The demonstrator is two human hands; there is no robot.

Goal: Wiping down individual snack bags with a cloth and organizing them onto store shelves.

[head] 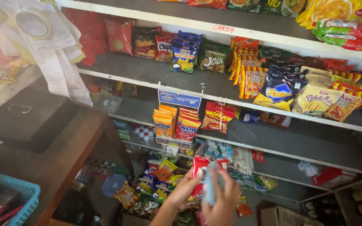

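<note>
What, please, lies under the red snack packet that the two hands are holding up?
Under the red snack packet lie loose orange and dark blue snack bags. The left hand, the right hand and its pale blue cloth cover whatever sits directly below.

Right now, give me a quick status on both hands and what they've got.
Left hand on a red snack packet. Right hand holding a pale blue cloth against it. Loose snack packs heaped just below; nothing between hands and packet.

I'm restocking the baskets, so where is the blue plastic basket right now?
In the head view the blue plastic basket sits at the bottom left corner, beside the dark wooden counter, far left of both hands.
</note>
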